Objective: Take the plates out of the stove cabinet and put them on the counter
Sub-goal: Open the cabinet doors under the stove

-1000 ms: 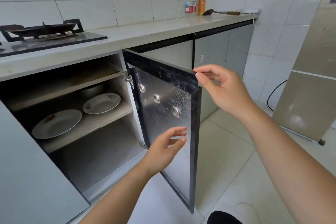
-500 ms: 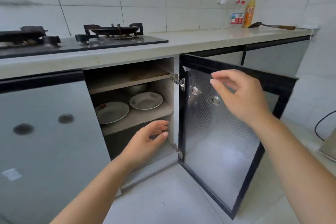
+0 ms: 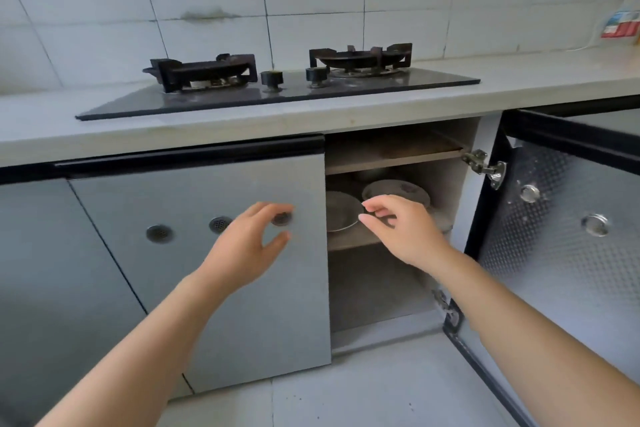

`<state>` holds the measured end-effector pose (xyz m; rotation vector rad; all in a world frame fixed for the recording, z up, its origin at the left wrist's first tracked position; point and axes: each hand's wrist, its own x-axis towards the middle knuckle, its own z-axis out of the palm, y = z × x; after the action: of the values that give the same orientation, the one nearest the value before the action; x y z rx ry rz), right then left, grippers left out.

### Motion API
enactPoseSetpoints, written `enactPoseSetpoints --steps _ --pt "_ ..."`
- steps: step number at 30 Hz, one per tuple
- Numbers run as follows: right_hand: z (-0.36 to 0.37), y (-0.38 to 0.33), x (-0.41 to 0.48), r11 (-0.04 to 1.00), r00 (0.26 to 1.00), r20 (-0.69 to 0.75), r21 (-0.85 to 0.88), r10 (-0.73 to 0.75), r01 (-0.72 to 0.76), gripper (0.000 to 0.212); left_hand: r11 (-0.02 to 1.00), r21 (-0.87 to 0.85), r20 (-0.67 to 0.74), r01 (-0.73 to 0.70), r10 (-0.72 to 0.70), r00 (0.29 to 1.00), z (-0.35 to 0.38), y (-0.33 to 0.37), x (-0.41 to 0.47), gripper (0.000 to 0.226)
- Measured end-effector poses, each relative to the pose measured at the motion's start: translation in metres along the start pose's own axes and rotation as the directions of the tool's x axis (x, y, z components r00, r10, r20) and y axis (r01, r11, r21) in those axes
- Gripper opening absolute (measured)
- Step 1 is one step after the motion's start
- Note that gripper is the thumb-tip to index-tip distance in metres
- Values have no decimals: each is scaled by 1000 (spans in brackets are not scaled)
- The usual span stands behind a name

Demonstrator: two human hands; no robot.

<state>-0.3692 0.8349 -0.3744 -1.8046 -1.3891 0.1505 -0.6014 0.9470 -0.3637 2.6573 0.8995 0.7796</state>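
Two white plates lie on the middle shelf of the open stove cabinet (image 3: pixel 467 218): a nearer plate (image 3: pixel 341 210) on the left and a farther plate (image 3: pixel 398 189) with a dark mark behind it. My right hand (image 3: pixel 401 229) reaches into the opening just in front of the plates, fingers apart, holding nothing. My left hand (image 3: pixel 247 246) hovers before the shut left door (image 3: pixel 207 253), thumb and fingers curled apart, empty. The grey counter (image 3: pixel 536 80) runs above the cabinet.
A black two-burner gas stove (image 3: pixel 277 83) sits on the counter. The cabinet's right door (image 3: pixel 571 236) stands swung out to the right, metal-lined inside. A bottle (image 3: pixel 623 17) stands at the far right by the tiled wall. Grey floor tiles lie below.
The view has swung left to face the cabinet squarely. My right hand left the open door and moved into the cabinet opening; my left hand shifted left in front of the shut door.
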Motion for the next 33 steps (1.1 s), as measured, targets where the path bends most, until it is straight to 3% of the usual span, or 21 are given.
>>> enactPoseSetpoints --steps 3,6,10,19,25,29,33 --pt "22 -15 33 999 998 59 -32 -7 9 38 990 138 -74 33 -23 997 -23 -20 7 40" --pt "39 -23 65 992 997 66 -111 -45 52 53 983 168 -124 77 -57 991 -31 -31 14 40" --pt "59 -20 95 998 999 40 -58 -2 4 67 979 180 -149 90 -63 987 -28 -40 16 39" --pt "67 -12 92 967 1000 -7 255 -6 8 22 971 104 -299 214 -175 938 -34 -21 8 35" --pt "65 -11 54 924 996 -56 373 -68 84 19 981 47 -496 190 -142 857 -44 8 35 28" --pt "61 -16 33 903 991 -54 410 -119 131 17 971 128 -465 204 -124 877 -40 9 52 24" --pt "61 -16 28 890 992 -43 438 -118 125 21 974 68 -480 215 -157 863 -32 6 49 28"
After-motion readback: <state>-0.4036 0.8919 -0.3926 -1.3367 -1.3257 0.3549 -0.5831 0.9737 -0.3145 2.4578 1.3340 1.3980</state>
